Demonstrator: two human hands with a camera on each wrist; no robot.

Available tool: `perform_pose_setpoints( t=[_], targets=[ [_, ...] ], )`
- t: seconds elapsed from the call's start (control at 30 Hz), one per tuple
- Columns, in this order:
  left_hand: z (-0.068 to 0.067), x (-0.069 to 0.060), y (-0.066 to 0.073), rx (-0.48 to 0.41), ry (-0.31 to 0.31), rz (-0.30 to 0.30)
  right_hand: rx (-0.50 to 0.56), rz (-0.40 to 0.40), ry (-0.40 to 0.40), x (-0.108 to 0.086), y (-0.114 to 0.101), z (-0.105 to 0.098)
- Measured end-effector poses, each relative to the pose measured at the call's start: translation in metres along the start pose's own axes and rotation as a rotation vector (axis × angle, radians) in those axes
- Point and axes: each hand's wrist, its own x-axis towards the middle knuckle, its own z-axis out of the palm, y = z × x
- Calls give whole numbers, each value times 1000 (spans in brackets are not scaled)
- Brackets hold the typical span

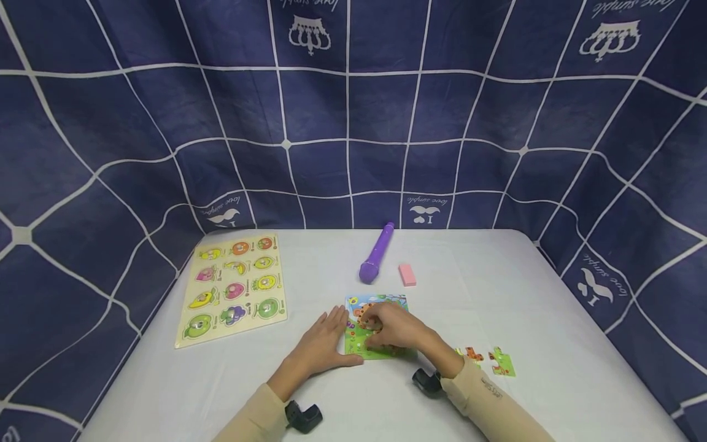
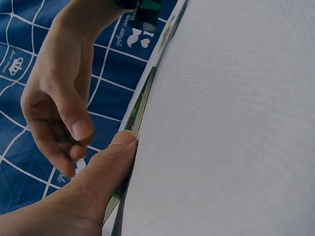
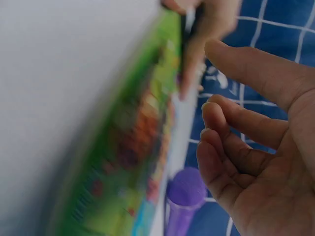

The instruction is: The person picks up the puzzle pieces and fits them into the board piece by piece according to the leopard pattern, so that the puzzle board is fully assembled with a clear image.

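A jigsaw puzzle [image 1: 356, 345] with an orange spotted animal on green grass lies flat on the table. My left hand [image 1: 320, 345] rests along its left side with straight fingers, the thumb touching the near edge. Over the right part of the puzzle hovers my right hand [image 1: 399, 328], its fingers loosely bent. Nothing shows between those fingers in the right wrist view, where the hand [image 3: 261, 147] is apart from the blurred puzzle [image 3: 133, 142]. Part of the picture is hidden under the right hand. Loose puzzle pieces [image 1: 502, 362] lie right of the right wrist, some partly covered by it.
A wooden fruit board [image 1: 221, 319] lies at the left of the white table [image 1: 232, 380]. Beyond the puzzle are a purple toy microphone [image 1: 378, 252] and a pink block [image 1: 407, 275]. A blue checked curtain [image 1: 320, 110] surrounds the far and side edges.
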Motion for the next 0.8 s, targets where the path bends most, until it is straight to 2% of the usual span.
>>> perform_pose_setpoints(
  t=[0.27,0.8],
  targets=[
    [-1,-1,0,-9,-2,-8,-20,47,-4,-4,7,-8],
    [0,0,0,-5,3,-4,-25,24,-7,-13,12,-11]
  ],
)
